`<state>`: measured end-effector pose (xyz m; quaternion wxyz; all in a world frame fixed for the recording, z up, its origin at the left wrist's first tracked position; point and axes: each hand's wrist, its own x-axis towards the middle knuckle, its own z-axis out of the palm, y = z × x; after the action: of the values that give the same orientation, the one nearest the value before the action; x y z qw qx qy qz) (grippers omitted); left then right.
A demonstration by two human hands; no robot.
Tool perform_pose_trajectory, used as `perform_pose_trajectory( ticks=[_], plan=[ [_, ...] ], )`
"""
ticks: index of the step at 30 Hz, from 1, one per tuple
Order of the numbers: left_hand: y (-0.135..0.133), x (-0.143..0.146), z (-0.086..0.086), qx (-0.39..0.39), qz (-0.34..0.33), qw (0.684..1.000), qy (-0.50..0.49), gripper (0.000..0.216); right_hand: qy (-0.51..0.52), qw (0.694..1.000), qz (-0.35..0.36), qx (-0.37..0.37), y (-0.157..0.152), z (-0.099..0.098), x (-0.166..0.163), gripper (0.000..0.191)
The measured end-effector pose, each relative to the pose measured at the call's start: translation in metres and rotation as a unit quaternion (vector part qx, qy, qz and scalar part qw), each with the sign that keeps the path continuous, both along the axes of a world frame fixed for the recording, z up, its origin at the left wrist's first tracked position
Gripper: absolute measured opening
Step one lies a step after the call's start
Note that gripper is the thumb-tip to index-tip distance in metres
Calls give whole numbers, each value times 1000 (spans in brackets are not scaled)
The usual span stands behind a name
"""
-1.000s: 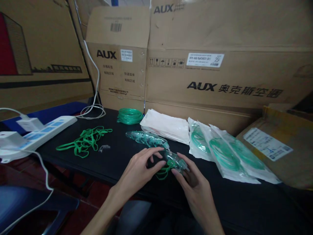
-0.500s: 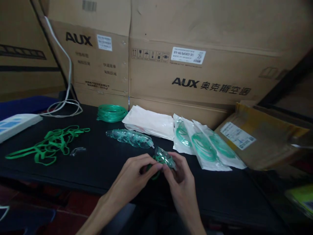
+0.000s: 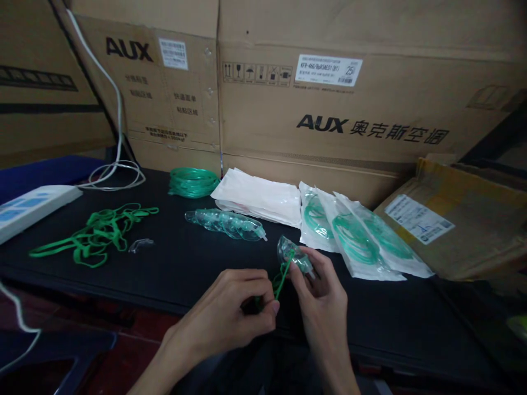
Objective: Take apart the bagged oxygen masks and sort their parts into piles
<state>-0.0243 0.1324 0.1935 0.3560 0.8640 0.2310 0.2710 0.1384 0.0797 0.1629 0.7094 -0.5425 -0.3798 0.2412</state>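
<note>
My right hand (image 3: 323, 288) grips a clear green-tinted oxygen mask (image 3: 302, 260) near the front of the black table. A green elastic strap (image 3: 282, 285) runs from the mask down to my left hand (image 3: 247, 304), whose thumb and fingers pinch it. Part of the strap is hidden behind the left fingers. Just beyond my hands lies a row of nested clear masks (image 3: 226, 224). Off to the left are a tangled pile of green elastic straps (image 3: 96, 233) and some small clear plastic pieces (image 3: 141, 244).
At the back sit a coil of green tubing (image 3: 193, 182) and a stack of white pouches (image 3: 257, 195). Several pouches with green tubing (image 3: 356, 241) lie right of it, beside a taped carton (image 3: 465, 219). A white power strip (image 3: 39, 206) is at far left; large cardboard boxes (image 3: 263, 126) stand behind.
My left hand has drawn away from the mask, down and left, pulling the strap taut between both hands. The view has shifted slightly, moving the table items rightward in the picture.
</note>
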Motion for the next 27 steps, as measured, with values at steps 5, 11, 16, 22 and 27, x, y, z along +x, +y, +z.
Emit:
perform_pose_trajectory(
  ticks=[5,11,16,22,27],
  plan=[
    [4,2,0,-53,95,994,15,21,-91,992,91,12,-3,-4,-1,30],
    [7,3,-4,-33,79,996,28,38,-147,984,83,52,-4,-9,-1,34],
    [7,3,-3,-59,77,995,22,31,-137,984,90,63,-4,-9,-2,38],
    [10,2,-3,-63,45,997,-1,26,-118,988,87,58,-3,-10,-2,37],
    [6,1,2,-57,52,997,18,19,-89,994,40,46,-3,-10,-4,31]
  ],
)
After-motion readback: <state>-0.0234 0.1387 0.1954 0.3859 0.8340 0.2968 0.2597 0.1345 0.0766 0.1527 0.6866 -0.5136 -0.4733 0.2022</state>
